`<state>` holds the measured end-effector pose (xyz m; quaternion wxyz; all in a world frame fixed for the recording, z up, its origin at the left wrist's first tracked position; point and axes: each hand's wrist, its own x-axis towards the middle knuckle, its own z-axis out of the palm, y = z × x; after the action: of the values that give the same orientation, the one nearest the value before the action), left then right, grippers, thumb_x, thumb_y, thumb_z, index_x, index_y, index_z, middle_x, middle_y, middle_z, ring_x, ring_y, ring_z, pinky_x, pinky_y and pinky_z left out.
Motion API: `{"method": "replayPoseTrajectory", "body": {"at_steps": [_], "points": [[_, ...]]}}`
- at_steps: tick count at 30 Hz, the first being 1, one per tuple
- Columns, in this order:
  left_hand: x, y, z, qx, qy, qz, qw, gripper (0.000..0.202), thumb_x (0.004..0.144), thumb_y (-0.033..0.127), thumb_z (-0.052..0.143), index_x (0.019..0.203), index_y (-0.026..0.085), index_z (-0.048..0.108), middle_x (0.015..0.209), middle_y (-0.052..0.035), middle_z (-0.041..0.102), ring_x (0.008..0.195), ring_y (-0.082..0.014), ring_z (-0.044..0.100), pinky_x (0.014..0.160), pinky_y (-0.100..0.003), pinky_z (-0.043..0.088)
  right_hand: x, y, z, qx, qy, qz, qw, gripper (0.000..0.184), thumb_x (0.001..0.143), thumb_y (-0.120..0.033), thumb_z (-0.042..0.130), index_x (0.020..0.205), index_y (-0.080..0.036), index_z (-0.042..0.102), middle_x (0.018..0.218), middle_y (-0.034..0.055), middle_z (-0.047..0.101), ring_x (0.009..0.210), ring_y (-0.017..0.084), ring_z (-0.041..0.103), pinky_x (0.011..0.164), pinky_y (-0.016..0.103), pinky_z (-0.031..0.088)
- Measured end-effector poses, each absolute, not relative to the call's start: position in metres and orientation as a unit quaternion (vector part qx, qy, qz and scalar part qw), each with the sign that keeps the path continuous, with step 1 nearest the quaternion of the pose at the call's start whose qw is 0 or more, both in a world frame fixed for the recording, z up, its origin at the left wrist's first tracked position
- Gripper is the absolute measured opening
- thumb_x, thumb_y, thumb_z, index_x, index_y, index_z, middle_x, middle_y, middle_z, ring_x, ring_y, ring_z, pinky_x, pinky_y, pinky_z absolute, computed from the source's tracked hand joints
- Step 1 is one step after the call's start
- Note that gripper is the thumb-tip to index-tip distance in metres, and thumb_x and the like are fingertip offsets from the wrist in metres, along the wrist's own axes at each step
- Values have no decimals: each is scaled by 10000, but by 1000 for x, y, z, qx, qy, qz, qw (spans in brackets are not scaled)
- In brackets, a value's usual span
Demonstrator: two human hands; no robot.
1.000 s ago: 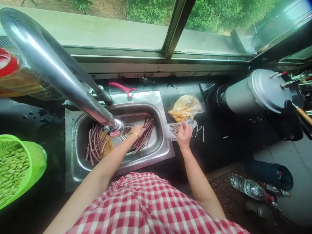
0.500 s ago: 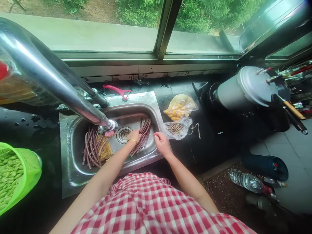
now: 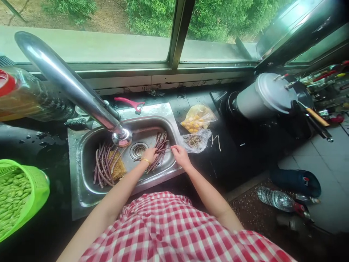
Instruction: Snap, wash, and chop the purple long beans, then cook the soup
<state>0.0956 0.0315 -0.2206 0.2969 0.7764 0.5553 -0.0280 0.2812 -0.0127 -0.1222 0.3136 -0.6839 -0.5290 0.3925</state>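
- Reference: all positions were taken from the sink (image 3: 160,110).
- Workpiece: one slender purple pod (image 3: 164,149) lay over the sink's right half, bridging the gap between your two hands.
- Long axis: the pod ran crosswise, roughly along the sink's length, over the slanted bundle (image 3: 160,140) of similar pods in that half.
- Left hand (image 3: 150,155): your fingers were closed around the pod, just right of the sink's drain (image 3: 138,150). Whether they also gripped other pods could not be told.
- Right hand (image 3: 180,155): over the sink's right rim, your fingertips were pinched together on the pod's right end.
- Relation: the exposed span lay to the right of your left hand and to the left of your right hand. Both made contact, so neither was nearer.
- Surroundings: a clear bag of scraps (image 3: 195,142) sat just outside the sink's right rim; a second bundle (image 3: 102,165) lay at the sink's left end, beside a yellow-brown scrubber (image 3: 119,169).
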Motion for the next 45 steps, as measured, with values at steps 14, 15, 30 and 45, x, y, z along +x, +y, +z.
{"method": "replayPoseTrajectory", "body": {"at_steps": [14,15,30,45], "points": [[50,7,-123,906,394,124,93,230,881,308,414,922,211,618,835,-55,644,816,-190,555,720,-338,323,295,-26,-96,-625,-446,609,200,449,838,-461,381,581,-145,570,490,-16,474,439,79,387,455,214,277],[47,5,-115,910,386,131,69,219,879,302,422,912,214,619,843,-53,647,819,-191,554,715,-342,313,293,-27,-91,-597,-427,656,178,446,832,-469,397,581,-141,567,481,-21,466,411,67,352,430,209,249],[92,-23,-62,895,371,184,165,220,871,341,456,875,186,613,858,-43,642,832,-177,511,726,-327,322,260,-48,-78,-547,-511,594,294,442,776,-549,463,594,-148,506,527,-40,430,500,70,351,484,213,251],[87,-31,-51,748,455,301,377,185,809,299,529,717,165,618,699,-27,596,690,-138,514,672,-276,406,249,-38,-71,-418,-389,752,329,426,660,-556,605,569,-148,521,453,-63,380,398,37,250,410,211,153]]}}
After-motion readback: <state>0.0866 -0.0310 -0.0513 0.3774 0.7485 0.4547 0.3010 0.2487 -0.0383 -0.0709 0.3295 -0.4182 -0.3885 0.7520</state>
